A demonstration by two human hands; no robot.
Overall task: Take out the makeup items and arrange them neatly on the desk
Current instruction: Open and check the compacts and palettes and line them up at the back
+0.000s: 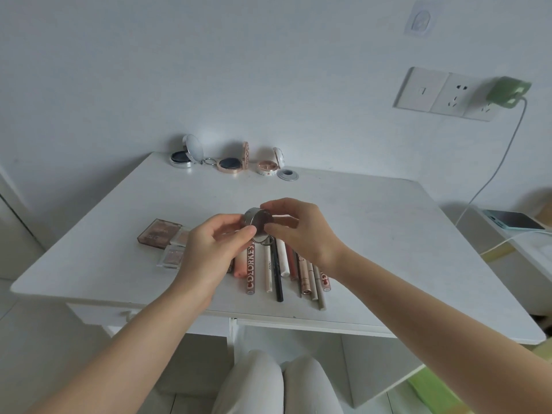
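Both hands, left (pixel 215 243) & right (pixel 301 231), fingers curled round small round silver compact (pixel 256 221), held above lip tubes (pixel 280 267) on white bench (pixel 388 234).

Both hands, left hand (pixel 219 239) and right hand (pixel 301 225), grip a round silver compact (pixel 257 220) above the white desk (pixel 388 234). Lip tubes and pencils (pixel 279 268) lie in a row beneath.

The round compact (pixel 257 221) looks like glossy metal, the desk (pixel 373 222) smooth matt white, perhaps painted wood.
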